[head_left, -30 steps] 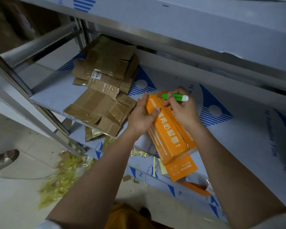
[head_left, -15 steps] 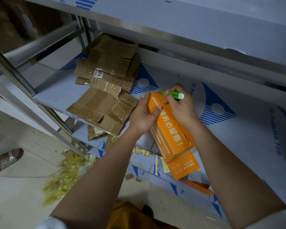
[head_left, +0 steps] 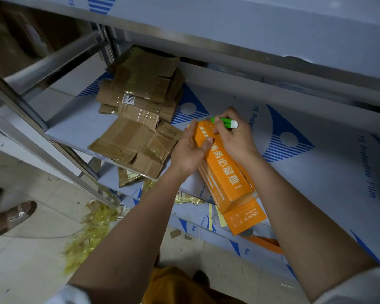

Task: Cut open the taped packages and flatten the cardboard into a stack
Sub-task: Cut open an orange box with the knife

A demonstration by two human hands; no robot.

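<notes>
The orange box [head_left: 223,170] is steadied on the shelf [head_left: 79,130] by the left hand [head_left: 188,148], gripped at its far end — just beside it, a green cutter [head_left: 225,122] is pinched in the right hand [head_left: 234,139]. The cutting step seems underway; next, the tape likely needs slitting before flattening onto the cardboard stack [head_left: 140,119] left of the hands.

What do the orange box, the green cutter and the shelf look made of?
Orange box: printed cardboard, matte, with creased folds. Green cutter: apparently plastic, glossy green with a white cap. Shelf: likely steel, judging by its shiny rails, still under blue-printed protective film.
</notes>
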